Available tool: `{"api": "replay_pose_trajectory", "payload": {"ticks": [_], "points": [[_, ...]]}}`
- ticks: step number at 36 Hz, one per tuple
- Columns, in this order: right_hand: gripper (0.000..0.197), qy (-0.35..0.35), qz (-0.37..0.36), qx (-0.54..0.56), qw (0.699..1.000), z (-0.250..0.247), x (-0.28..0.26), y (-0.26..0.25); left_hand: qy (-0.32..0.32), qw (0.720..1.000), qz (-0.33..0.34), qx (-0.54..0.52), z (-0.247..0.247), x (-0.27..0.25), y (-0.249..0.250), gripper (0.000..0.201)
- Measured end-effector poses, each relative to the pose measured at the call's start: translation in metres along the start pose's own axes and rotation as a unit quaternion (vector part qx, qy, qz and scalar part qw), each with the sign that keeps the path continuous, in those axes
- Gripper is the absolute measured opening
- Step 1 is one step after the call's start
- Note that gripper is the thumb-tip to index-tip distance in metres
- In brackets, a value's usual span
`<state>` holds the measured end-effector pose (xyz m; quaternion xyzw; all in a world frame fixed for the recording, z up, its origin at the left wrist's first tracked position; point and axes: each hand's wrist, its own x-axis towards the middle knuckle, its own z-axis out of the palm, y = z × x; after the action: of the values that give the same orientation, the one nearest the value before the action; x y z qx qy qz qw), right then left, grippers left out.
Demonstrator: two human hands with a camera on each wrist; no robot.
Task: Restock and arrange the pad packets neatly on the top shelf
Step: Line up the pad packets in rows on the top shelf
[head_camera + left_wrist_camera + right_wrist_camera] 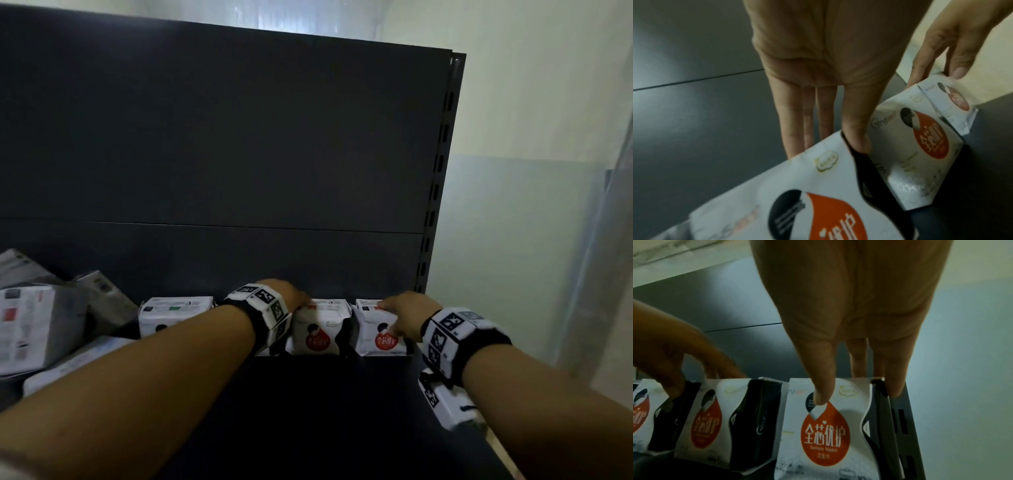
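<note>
Dark metal backs the shelf (308,394), with a pale wall to its right. 3 upright packets show in a row against the back panel (239,137) at the right end, and a 4th stands under the left wrist, mostly hidden in the head view.

The right hand (406,313) holds the end packet (376,325): its thumb presses the front face in the right wrist view, 1 finger reaches down the side by the shelf's slotted upright (433,212), and the rest go behind. So the grip is a pinch across the top.

The left hand (287,294) has straight fingers reaching down behind the next packets; in the left wrist view the thumb (857,129) dips into the gap between the middle packet (318,329) and its left neighbour. It looks relaxed, steadying and not clasping. Another packet (174,313) stands further left, beside a loose heap of boxes (37,322).

What could go wrong: the packets are soft and stand on narrow bases, so a push from the thumb could tip 1 forward onto the shelf. Squaring the end packet could also shove it against the upright and twist it out of line. The heap at left looks unstable too; a brushing forearm might slide it.
</note>
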<state>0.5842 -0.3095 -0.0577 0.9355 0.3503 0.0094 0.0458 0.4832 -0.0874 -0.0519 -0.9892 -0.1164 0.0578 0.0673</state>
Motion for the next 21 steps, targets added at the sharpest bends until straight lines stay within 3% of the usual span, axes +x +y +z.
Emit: {"api": "replay_pose_trajectory", "payload": {"ticks": [3,9,13,16,21], "points": [[0.056,-0.002,0.017,-0.008,1.000,0.001,0.000,-0.003,0.005,1.000,-0.008,-0.009,0.001,-0.013,-0.009,0.088],[0.067,0.018,0.047,0.042,0.998,-0.023,-0.003,-0.027,0.041,0.995,-0.086,-0.018,-0.032,-0.058,-0.063,0.080],[0.065,0.049,-0.024,0.113,0.992,-0.051,-0.005,-0.072,0.012,0.984,-0.175,0.003,-0.051,-0.105,-0.132,0.069],[0.059,0.049,-0.101,0.149,0.982,-0.065,-0.011,-0.125,0.035,0.971,-0.236,-0.006,-0.055,-0.146,-0.176,0.053],[0.053,0.017,-0.221,0.146,0.964,-0.070,-0.023,-0.223,0.045,0.968,-0.247,0.003,-0.047,-0.197,-0.217,0.059]]}}
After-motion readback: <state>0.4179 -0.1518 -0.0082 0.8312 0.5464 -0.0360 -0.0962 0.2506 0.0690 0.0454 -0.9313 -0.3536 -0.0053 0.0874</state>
